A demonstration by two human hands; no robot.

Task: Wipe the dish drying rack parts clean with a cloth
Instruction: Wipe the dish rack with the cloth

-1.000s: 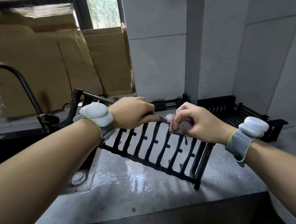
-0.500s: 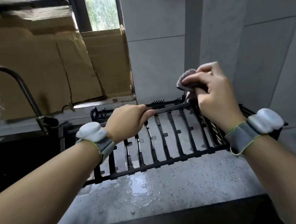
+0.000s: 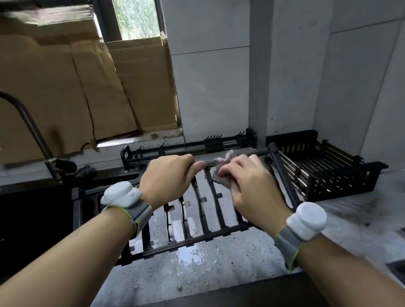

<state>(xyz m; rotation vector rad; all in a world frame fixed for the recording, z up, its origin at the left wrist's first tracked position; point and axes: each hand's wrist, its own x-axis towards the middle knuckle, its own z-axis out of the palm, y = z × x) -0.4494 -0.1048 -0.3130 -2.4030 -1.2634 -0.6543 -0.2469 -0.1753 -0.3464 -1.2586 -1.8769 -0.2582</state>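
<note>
I have the slatted rack panel (image 3: 201, 215) tilted up off the wet desk (image 3: 204, 261), its near rail resting on the surface and its far rail raised toward the wall. My left hand (image 3: 168, 179) is curled round that far rail, steadying it, while my right hand (image 3: 249, 186) grips the bunched pinkish cloth (image 3: 223, 162) and presses it onto the same rail just beside the left thumb. To do this step well, I judge I should keep the left hold firm so the panel does not pivot, draw the cloth along the rail toward its right end, then work down each slat in turn, wrapping the cloth round the bar rather than only brushing its top. Just right of the panel, nearly touching its corner, sits the black basket (image 3: 327, 168), which could crowd the stroke at that end. Behind the panel, against the wall, lies a long rack bar with hooks (image 3: 189, 147). Well to the left of the panel stands the faucet (image 3: 27, 125) over the dark sink (image 3: 21, 214), with cardboard (image 3: 72, 90) leaning behind it.
</note>
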